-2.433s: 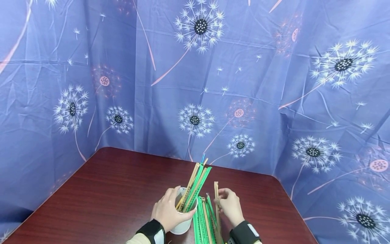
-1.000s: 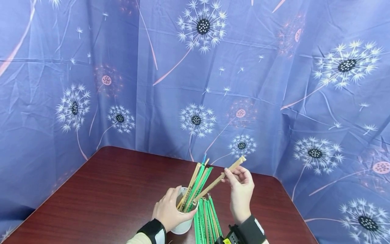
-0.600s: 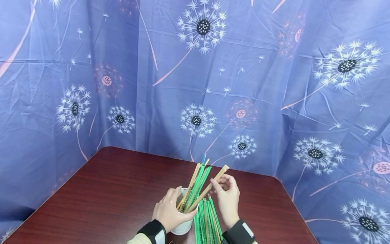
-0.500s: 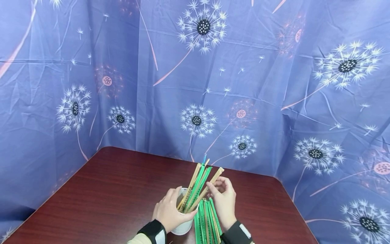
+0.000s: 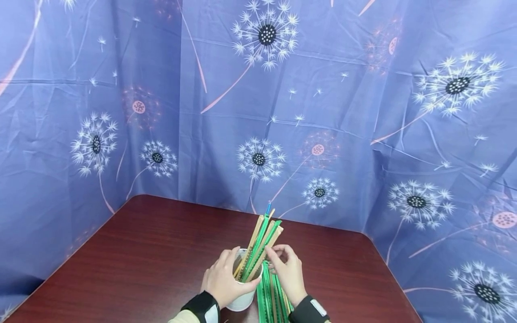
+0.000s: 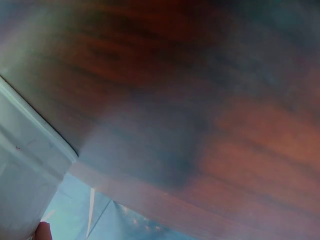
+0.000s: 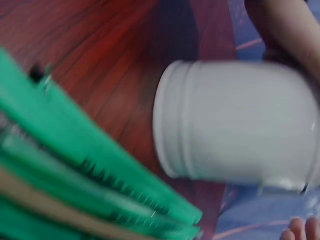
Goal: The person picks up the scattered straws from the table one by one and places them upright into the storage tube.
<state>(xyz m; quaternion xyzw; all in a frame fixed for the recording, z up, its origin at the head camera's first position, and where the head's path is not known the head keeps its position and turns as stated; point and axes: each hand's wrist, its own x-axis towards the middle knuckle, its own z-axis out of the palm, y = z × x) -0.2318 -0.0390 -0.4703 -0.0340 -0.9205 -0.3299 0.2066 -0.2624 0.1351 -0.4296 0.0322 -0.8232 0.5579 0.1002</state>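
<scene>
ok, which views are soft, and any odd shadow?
Head: curtain print fairly crisp; left wrist: table hazy, out of focus, with a bluish patch, shadow or reflection unclear; right wrist: green packets and white cup both soft, packet lettering blurred.

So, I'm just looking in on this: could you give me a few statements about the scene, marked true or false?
1. The left hand holds the white cup. True.

2. The cup lies tipped on its side. False: the head view shows it upright.

3. Several green sticks lie on the table beside the cup. True.

4. Every stick in the cup is green. False: tan ones lean there too, and a blue tip shows.

5. The right hand rests flat on the table. False: it is raised at a tan stick.
</scene>
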